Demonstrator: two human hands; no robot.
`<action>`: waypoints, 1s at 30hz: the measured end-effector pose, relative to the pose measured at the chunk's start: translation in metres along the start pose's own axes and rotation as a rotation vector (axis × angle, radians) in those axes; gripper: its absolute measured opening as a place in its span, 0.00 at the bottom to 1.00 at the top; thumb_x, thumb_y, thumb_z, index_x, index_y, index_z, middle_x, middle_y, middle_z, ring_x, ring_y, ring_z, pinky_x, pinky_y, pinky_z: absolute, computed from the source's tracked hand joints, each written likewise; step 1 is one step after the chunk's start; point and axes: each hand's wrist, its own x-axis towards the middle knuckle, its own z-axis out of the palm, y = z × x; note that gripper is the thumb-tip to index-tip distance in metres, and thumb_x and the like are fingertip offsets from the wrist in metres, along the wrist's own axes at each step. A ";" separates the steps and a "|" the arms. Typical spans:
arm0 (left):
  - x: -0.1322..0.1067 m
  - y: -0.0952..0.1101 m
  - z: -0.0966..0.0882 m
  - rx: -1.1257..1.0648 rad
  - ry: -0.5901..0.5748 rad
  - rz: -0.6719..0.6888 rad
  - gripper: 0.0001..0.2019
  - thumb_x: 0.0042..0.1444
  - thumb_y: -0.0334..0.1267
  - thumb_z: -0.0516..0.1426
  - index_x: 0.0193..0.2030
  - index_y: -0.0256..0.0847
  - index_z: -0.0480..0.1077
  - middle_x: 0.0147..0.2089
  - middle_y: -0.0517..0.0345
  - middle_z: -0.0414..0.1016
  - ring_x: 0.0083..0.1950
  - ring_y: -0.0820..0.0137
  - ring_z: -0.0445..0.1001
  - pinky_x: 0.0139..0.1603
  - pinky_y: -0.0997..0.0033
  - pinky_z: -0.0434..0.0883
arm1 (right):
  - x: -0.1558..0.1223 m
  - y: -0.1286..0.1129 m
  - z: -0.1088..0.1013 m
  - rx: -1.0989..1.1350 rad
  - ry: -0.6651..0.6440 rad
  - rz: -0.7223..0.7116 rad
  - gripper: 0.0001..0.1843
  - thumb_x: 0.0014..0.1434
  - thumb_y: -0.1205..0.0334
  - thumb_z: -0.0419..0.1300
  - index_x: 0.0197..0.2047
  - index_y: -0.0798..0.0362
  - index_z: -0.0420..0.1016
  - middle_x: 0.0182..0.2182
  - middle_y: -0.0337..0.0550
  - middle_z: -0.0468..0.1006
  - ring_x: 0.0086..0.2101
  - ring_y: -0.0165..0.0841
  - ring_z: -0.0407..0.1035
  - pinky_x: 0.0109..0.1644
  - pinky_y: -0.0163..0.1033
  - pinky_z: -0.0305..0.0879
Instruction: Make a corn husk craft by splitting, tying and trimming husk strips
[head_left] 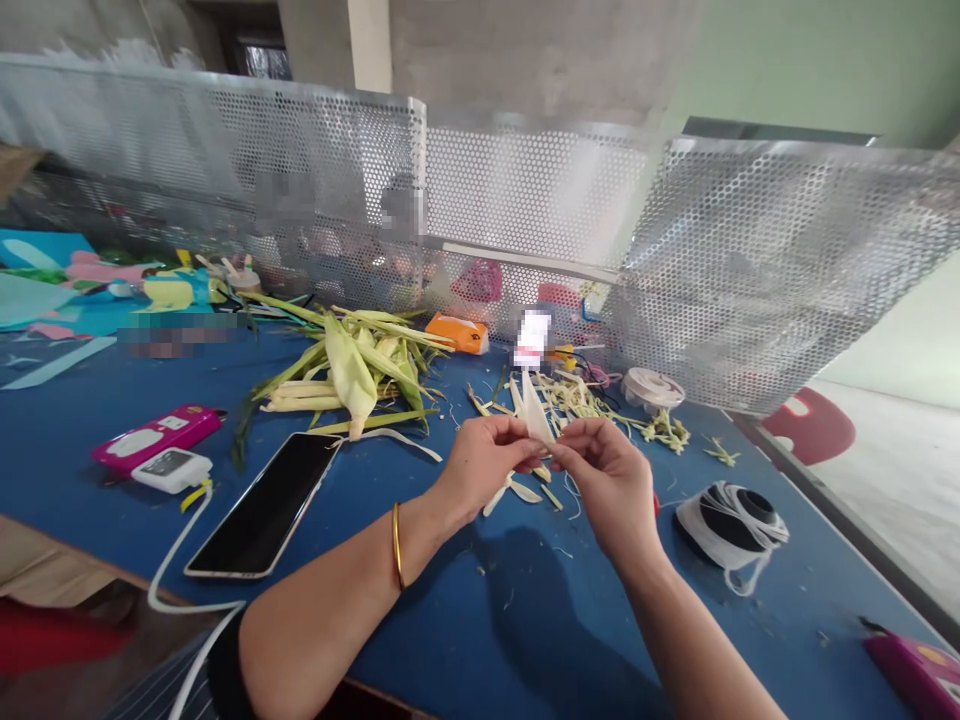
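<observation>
Both my hands meet above the blue table (90,440), pinching one pale leaf strip (534,408) that stands up between them. My left hand (484,462), with a gold bangle on its wrist, has its fingers closed on the strip's lower left side. My right hand (609,478) pinches it from the right. A few cut pale pieces (517,492) lie on the table just beneath the hands.
A pile of green and yellow leaves (352,368) lies behind the hands, with trimmed scraps (592,402) to the right. A black phone (262,504), pink device (157,436), white charger (171,470), tape rolls (731,522), orange box (457,334) lie around. Perforated metal screens (540,200) fence the back.
</observation>
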 end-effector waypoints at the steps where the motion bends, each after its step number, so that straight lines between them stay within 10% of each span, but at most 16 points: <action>1: 0.000 0.000 0.000 -0.005 -0.003 -0.004 0.03 0.46 0.32 0.65 0.29 0.35 0.77 0.26 0.57 0.76 0.27 0.74 0.72 0.33 0.74 0.70 | 0.001 0.001 0.000 0.027 -0.005 0.010 0.10 0.53 0.61 0.65 0.36 0.51 0.68 0.25 0.36 0.76 0.25 0.31 0.72 0.31 0.37 0.69; 16: 0.000 0.004 -0.007 -0.187 -0.064 -0.158 0.13 0.40 0.40 0.70 0.27 0.33 0.76 0.23 0.57 0.73 0.25 0.76 0.70 0.30 0.74 0.68 | -0.001 -0.008 -0.004 -0.318 -0.141 -0.459 0.07 0.63 0.63 0.57 0.37 0.47 0.76 0.34 0.41 0.80 0.35 0.34 0.74 0.41 0.40 0.70; 30: -0.001 0.003 -0.002 -0.075 -0.012 -0.018 0.07 0.45 0.35 0.67 0.30 0.34 0.78 0.28 0.55 0.77 0.30 0.71 0.75 0.34 0.72 0.71 | -0.001 -0.002 0.000 -0.317 -0.049 -0.281 0.07 0.62 0.61 0.57 0.31 0.50 0.70 0.28 0.39 0.75 0.31 0.33 0.69 0.37 0.38 0.64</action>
